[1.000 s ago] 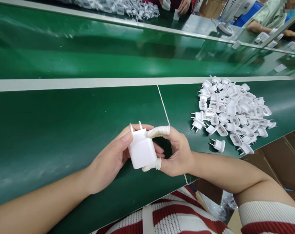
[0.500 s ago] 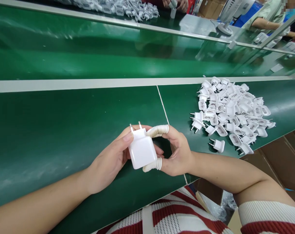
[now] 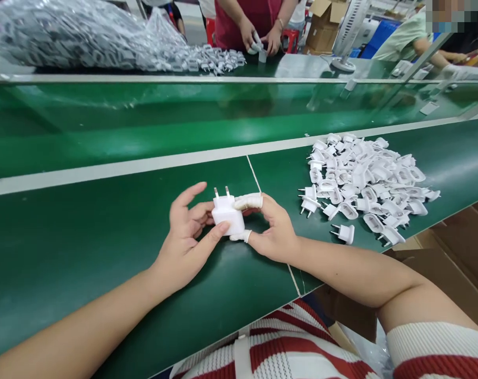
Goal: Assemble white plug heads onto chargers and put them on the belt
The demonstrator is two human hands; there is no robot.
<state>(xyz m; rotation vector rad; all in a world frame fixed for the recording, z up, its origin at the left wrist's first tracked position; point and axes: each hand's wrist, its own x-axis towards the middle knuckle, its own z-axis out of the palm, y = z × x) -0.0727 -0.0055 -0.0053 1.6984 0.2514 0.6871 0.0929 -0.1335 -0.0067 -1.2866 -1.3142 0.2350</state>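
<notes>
A white plug-in charger point(image 3: 231, 220) is held over the green worktop, its two metal pins pointing away from me. My right hand point(image 3: 276, 226) grips its right side between thumb and forefinger, both in white finger cots. At the charger's left side, my left hand point(image 3: 189, 237) presses its thumb on the lower front face. A bent finger touches the left edge, while the left forefinger is raised clear. To the right lies a heap of white plug adapter pieces point(image 3: 365, 179), several with pins showing. One single plug piece point(image 3: 344, 233) rests apart at the heap's near side.
A pale strip point(image 3: 144, 167) borders the worktop beyond my hands, with a green conveyor belt point(image 3: 163, 126) behind it. Across stand a large clear bag of white parts point(image 3: 77, 42), a co-worker's hands point(image 3: 260, 39) and a white fan point(image 3: 347, 31). Cardboard boxes point(image 3: 451, 263) sit below right.
My left forefinger has lifted off and the left thumb has moved down to the charger's lower front. The charger has tilted, showing less of its broad face. My view has shifted upward.
</notes>
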